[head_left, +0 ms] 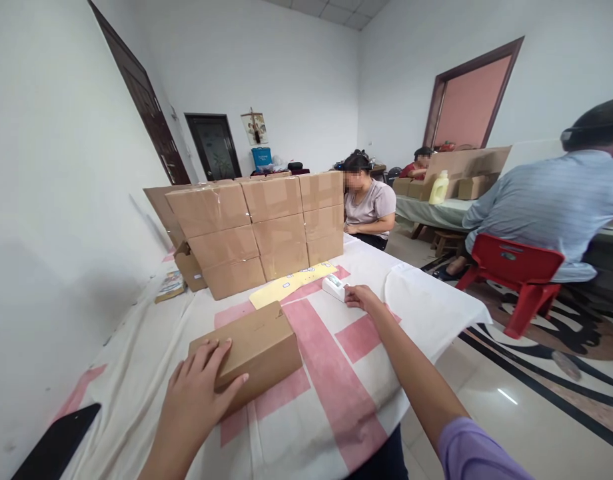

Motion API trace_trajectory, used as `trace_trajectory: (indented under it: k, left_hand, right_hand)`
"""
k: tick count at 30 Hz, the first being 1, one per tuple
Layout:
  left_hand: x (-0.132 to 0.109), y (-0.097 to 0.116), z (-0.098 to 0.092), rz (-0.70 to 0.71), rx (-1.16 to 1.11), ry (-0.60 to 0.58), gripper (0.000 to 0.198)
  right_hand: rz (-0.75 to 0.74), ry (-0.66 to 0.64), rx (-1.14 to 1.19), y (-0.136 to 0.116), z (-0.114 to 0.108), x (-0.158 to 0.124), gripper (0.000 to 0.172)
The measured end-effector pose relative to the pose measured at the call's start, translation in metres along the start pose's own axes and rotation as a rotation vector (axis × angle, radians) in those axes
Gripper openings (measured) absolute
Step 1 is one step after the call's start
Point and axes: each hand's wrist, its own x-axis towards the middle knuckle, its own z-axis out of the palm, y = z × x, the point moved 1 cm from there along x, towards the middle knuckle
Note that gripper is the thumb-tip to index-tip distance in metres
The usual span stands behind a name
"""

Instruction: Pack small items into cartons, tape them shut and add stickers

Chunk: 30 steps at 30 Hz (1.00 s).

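Note:
A shut brown cardboard box [259,347] lies on the table's pink-and-white cloth [336,393] in front of me. My left hand [199,393] rests flat on its near left corner, fingers stretched out. My right hand [359,298] reaches forward, fingers curled around the near end of a small white device [333,287] lying on the cloth. A yellow paper strip [286,283] lies just left of the device.
A wall of stacked, taped cardboard boxes [259,230] stands at the table's far end. A black phone [56,443] lies at the near left. One person sits behind the boxes, and two others sit at a right-hand table near a red chair [516,273].

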Motion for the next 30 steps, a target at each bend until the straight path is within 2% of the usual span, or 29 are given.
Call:
trace_trajectory:
  k: [9, 15, 21, 26, 30]
  left_hand:
    - [0.002, 0.005, -0.005, -0.023, -0.079, -0.041, 0.054]
    - [0.001, 0.008, -0.007, -0.063, -0.093, -0.081, 0.055]
    - [0.002, 0.011, -0.012, -0.094, -0.127, -0.116, 0.055]
    - [0.003, 0.016, -0.02, -0.12, -0.157, -0.145, 0.057]
    - [0.003, 0.018, -0.022, -0.132, -0.16, -0.147, 0.059]
  right_hand:
    - [0.005, -0.013, 0.067, -0.005, -0.001, -0.009, 0.026]
    - [0.021, -0.007, 0.055, -0.004, -0.002, -0.001, 0.027]
    - [0.068, 0.011, 0.04, -0.002, -0.004, 0.011, 0.025]
    - [0.02, 0.003, 0.065, 0.001, -0.005, 0.007, 0.024]
    - [-0.022, -0.024, 0.073, 0.0, -0.009, 0.0, 0.014]
